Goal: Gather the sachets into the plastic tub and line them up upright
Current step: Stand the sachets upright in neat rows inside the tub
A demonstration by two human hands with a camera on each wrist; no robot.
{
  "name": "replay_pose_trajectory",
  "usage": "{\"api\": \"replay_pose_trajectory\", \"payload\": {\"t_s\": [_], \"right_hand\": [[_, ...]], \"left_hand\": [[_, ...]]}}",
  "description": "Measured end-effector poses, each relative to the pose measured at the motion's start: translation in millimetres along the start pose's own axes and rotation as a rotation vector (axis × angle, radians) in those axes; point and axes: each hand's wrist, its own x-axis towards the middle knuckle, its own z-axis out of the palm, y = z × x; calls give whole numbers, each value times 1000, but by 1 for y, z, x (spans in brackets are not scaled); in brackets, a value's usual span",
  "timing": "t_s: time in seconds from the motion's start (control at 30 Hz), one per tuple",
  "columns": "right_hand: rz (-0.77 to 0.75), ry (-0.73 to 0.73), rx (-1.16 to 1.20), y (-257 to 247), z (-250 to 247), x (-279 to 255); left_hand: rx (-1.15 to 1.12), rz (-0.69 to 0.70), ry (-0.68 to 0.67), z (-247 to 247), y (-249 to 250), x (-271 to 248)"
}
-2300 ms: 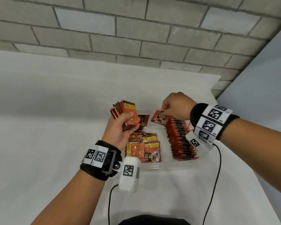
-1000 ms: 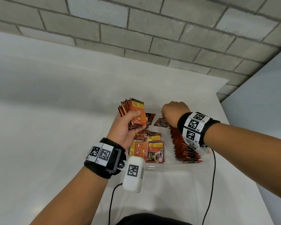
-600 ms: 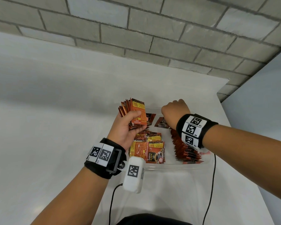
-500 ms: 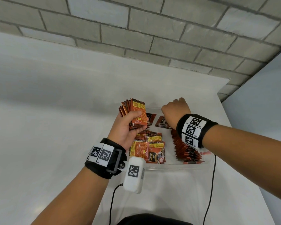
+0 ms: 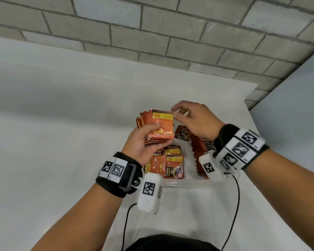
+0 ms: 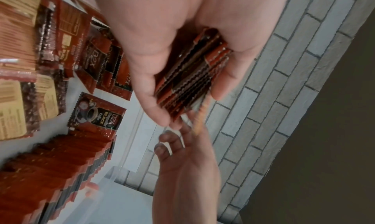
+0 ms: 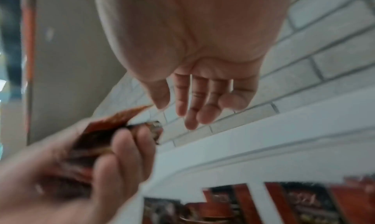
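The left hand (image 5: 143, 142) grips a fanned stack of orange-red foil sachets (image 5: 157, 126) above the clear plastic tub (image 5: 185, 182). The right hand (image 5: 194, 118), fingers loose and holding nothing, reaches for the top one; next, probably pinch it and stand it in the upright row (image 5: 200, 151).

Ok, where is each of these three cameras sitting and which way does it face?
Head: on the head, looking down at the plastic tub; both forearms show.
Left wrist: along the left hand gripping the sachet stack, toward the brick wall.
Right wrist: along the open right hand toward the wall.
All three share both hands and the stack.
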Motion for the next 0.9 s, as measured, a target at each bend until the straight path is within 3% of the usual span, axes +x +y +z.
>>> {"api": "replay_pose_trajectory", "payload": {"t_s": [0.1, 0.33, 0.53, 0.6, 0.77, 0.9], "right_hand": [[18, 77, 387, -6, 0, -21], [-1, 87, 487, 6, 0, -49], [-132, 484, 436, 8, -5, -69], [-207, 452, 340, 5, 3, -74], [-342, 176, 53, 6, 26, -80], [-244, 314, 176, 7, 18, -76]], "left_hand": [[53, -47, -37, 5, -1, -3], [161, -78, -81, 13, -13, -8], [123, -60, -55, 14, -18, -8], [80, -54, -94, 13, -21, -7], [34, 18, -98, 13, -28, -5], [114, 51, -87, 13, -28, -10]]}}
